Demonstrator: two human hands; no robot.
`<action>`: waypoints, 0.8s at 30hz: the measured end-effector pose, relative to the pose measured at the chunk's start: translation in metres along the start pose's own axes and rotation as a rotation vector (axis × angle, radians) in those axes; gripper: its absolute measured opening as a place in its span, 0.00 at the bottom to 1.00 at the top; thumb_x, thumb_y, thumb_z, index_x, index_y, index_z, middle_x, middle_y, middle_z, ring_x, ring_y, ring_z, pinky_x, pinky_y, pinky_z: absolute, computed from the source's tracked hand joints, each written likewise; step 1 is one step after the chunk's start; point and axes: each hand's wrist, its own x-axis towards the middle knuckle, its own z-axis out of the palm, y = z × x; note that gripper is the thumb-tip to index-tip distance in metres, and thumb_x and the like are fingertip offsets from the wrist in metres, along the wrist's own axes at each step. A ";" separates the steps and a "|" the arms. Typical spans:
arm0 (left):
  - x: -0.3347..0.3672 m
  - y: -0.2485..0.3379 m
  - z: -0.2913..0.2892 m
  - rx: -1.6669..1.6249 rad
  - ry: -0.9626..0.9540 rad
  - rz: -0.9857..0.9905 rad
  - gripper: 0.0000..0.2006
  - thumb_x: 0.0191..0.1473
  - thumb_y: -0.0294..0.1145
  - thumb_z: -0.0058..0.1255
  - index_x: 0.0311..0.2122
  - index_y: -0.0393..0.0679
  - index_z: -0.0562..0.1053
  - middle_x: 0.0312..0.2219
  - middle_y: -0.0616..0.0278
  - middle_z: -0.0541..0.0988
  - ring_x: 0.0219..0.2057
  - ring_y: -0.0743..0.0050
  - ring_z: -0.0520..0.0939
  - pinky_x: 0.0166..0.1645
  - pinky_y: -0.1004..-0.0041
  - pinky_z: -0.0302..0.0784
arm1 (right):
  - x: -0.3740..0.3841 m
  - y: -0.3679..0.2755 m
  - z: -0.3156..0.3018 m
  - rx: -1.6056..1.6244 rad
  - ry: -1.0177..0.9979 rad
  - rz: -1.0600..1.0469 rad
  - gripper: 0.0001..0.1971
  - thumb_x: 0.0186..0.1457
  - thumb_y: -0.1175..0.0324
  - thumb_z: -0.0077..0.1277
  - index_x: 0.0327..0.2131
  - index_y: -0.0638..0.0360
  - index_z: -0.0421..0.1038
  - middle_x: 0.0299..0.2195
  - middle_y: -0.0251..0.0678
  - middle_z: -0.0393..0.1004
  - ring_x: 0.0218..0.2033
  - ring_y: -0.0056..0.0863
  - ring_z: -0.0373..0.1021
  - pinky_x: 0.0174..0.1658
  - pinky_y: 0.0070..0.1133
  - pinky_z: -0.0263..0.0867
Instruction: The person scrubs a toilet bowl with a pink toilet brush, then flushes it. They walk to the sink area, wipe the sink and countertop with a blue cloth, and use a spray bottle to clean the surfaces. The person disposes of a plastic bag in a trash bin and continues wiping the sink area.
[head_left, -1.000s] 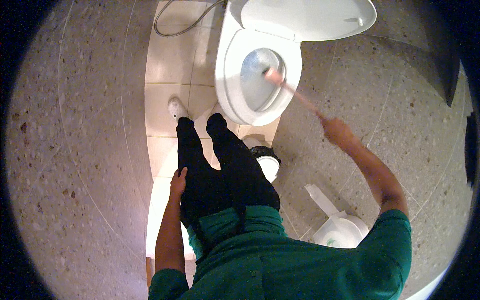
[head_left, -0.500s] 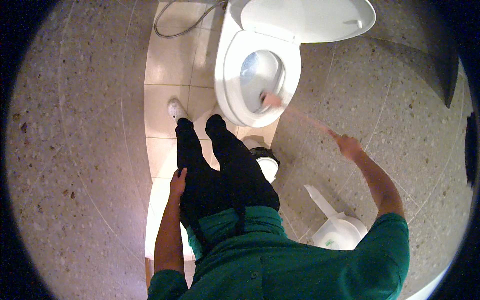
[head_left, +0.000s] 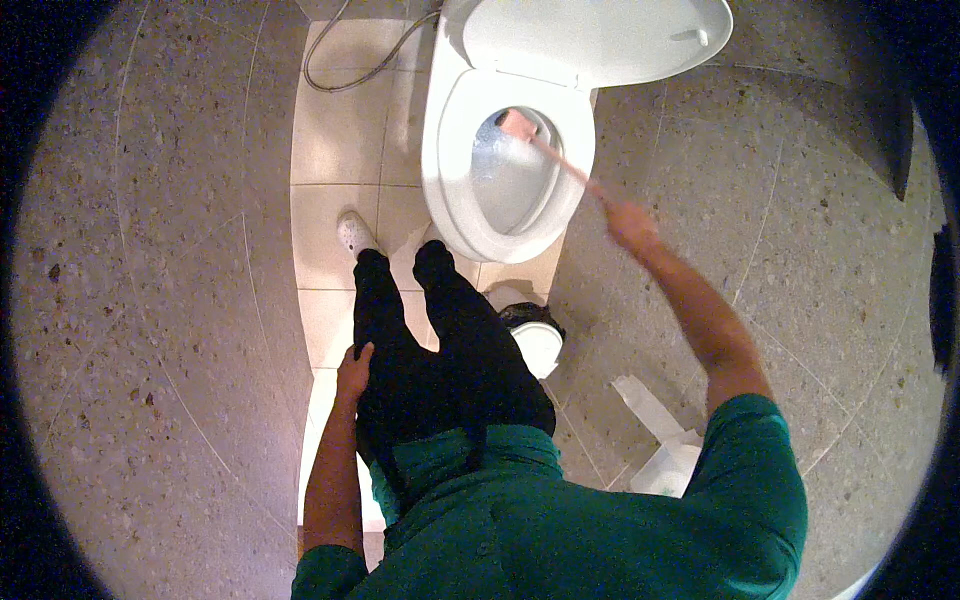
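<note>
Walls: grey speckled wall tiles on both sides, bent by the lens. Wearer: dark green shirt and black trousers, standing on beige floor tiles. Ahead, a white toilet; its lid is raised, seat ring down, with bluish liquid in the bowl.

Right of the body: a white toilet-paper dispenser, partly behind the sleeve, with a paper strip extending from it. Near the trousers, a small bin with a white top and a black liner showing.

A toilet brush has its pinkish head and dark bristles inside the bowl, toward the hinge end; whether the bristles touch the bowl wall cannot be told. Its thin handle slants back over the rim.

Upper left: a looped flexible hose. Below it, a white clog on one foot.

Right hand: slightly blurred, fingers wrapped around the brush handle's end. Left hand: against the left trouser leg; whether it pinches cloth cannot be told.
</note>
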 end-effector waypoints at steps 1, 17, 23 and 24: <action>0.001 0.000 0.001 0.019 -0.005 -0.004 0.35 0.54 0.58 0.45 0.56 0.36 0.64 0.51 0.43 0.72 0.53 0.49 0.72 0.58 0.63 0.65 | 0.000 -0.017 0.020 0.094 -0.080 -0.024 0.24 0.55 0.69 0.40 0.57 0.49 0.60 0.34 0.50 0.77 0.30 0.47 0.75 0.33 0.38 0.71; -0.017 0.026 -0.011 0.246 0.027 0.132 0.36 0.52 0.57 0.48 0.55 0.35 0.65 0.48 0.40 0.73 0.51 0.46 0.74 0.57 0.61 0.66 | 0.099 -0.141 0.033 1.826 -0.261 0.070 0.07 0.53 0.67 0.42 0.34 0.58 0.61 0.16 0.38 0.64 0.11 0.27 0.61 0.12 0.30 0.56; 0.010 0.081 -0.044 0.506 0.092 0.253 0.35 0.53 0.56 0.49 0.56 0.38 0.65 0.51 0.40 0.70 0.54 0.48 0.70 0.59 0.62 0.63 | -0.018 -0.085 0.107 0.917 0.013 -0.235 0.27 0.59 0.62 0.41 0.61 0.55 0.53 0.43 0.52 0.72 0.44 0.48 0.70 0.52 0.34 0.64; 0.015 0.110 -0.057 0.510 0.108 0.381 0.32 0.54 0.54 0.50 0.55 0.38 0.66 0.52 0.41 0.70 0.54 0.48 0.70 0.59 0.60 0.63 | -0.029 -0.059 0.111 0.864 -0.084 -0.239 0.27 0.59 0.62 0.43 0.61 0.54 0.54 0.40 0.46 0.74 0.44 0.43 0.71 0.52 0.33 0.64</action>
